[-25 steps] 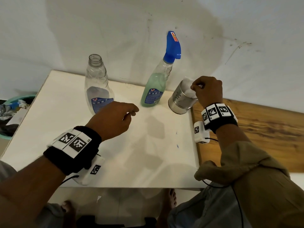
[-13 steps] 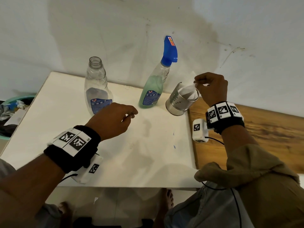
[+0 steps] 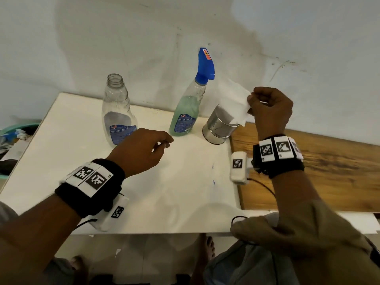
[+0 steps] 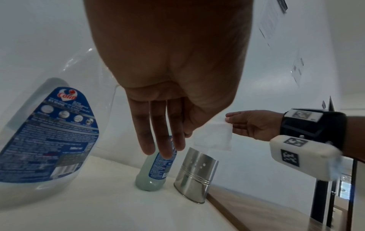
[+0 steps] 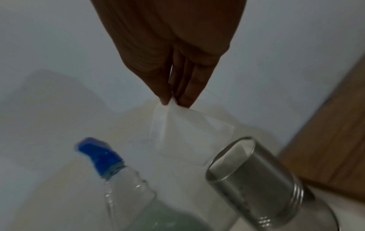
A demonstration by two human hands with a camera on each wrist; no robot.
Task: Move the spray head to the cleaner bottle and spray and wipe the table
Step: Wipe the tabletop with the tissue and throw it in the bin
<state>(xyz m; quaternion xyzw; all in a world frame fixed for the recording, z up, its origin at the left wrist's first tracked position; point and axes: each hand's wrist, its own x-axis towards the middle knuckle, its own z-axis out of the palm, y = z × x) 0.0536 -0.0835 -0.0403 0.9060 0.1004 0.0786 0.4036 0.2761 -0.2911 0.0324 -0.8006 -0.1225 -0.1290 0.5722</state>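
Pinching a white tissue (image 3: 234, 99) in right hand (image 3: 269, 112) above steel holder (image 3: 221, 128); left hand (image 3: 141, 150) loosely curled, empty, over table (image 3: 185, 202). Spray head (image 3: 204, 64) already fitted on cleaner bottle (image 3: 186, 114). Wiping left, probably; spraying impossible to tell.

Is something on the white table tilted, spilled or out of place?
Nothing is spilled. Only the metal cup looks odd: it leans, while the right hand pinches a tissue just above its mouth. Both bottles stand upright.
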